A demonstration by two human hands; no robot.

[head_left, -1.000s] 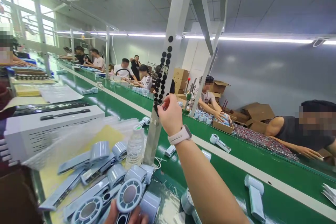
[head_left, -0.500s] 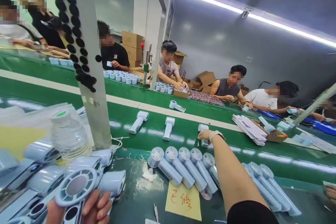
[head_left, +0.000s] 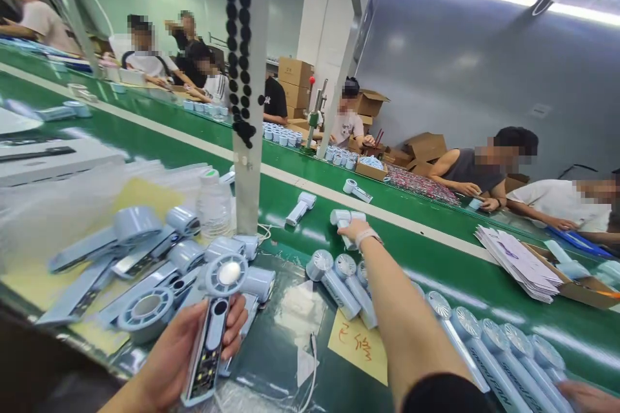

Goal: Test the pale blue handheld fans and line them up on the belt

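In the lower left, my left hand [head_left: 186, 342] is closed around the handle of a light-blue handheld fan [head_left: 228, 274], its head upward and the circuit board in its handle exposed. My right arm stretches over the green belt. The fingers of my right hand [head_left: 356, 230] are closed at another handheld fan [head_left: 340, 218], partly hidden by the hand; a second fan head shows right beside it. Below that arm, finished-looking fans [head_left: 334, 284] lie in a slanted row near a yellow paper note [head_left: 361, 345] with red handwriting.
Opened fans [head_left: 138, 229] are heaped at left by a clear plastic bottle [head_left: 213, 203] and a metal post [head_left: 248, 187]. More fans [head_left: 494, 339] line the right side, where another person's hand [head_left: 588, 395] shows. White leaflets [head_left: 516, 264] lie by a carton. Several people sit across the belt.
The view has swung left. My right hand has moved left along the belt to the neighbouring fan. My left hand has lifted its fan, now fully showing the circuit board.
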